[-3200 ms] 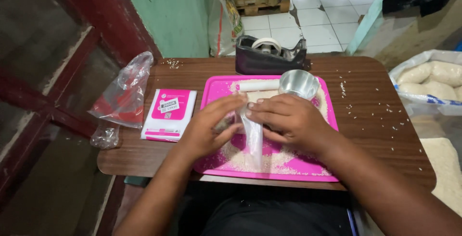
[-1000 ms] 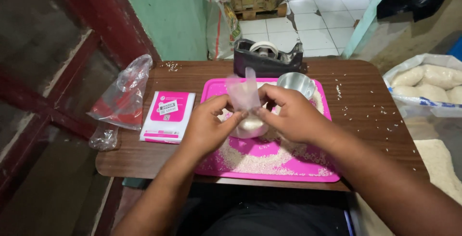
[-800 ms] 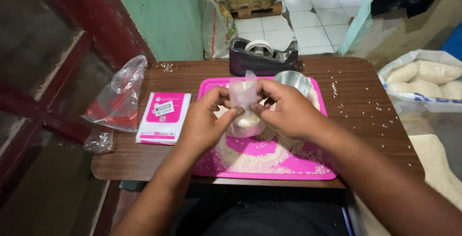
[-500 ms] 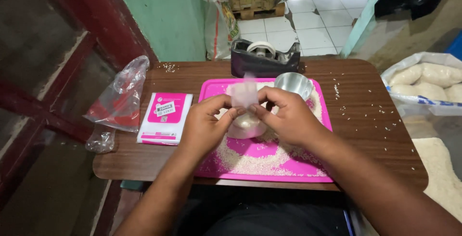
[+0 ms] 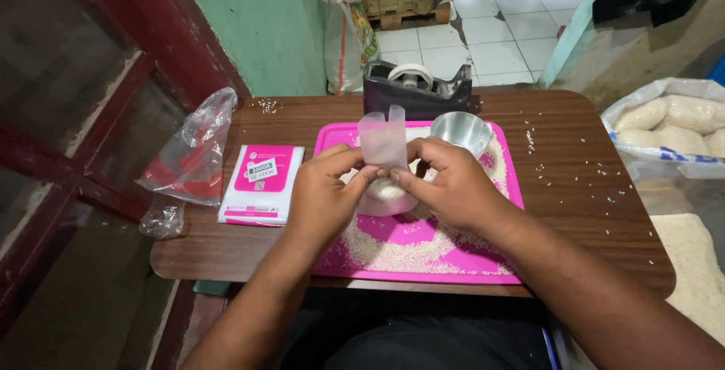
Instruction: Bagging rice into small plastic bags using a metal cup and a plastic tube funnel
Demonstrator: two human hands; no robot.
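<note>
Barely shifted since a moment ago — left hand [image 5: 325, 192] and right hand [image 5: 445, 185] still pinching the small rice-filled plastic bag [image 5: 384, 166] upright, just above the pink tray [image 5: 423, 253].

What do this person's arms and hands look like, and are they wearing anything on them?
Both forearms are bare: no sleeves reach into view. The left hand and right hand have no gloves, and no rings, watch or bracelet show. The fingernails are short. Dark clothing shows at the lap below the arms.
</note>
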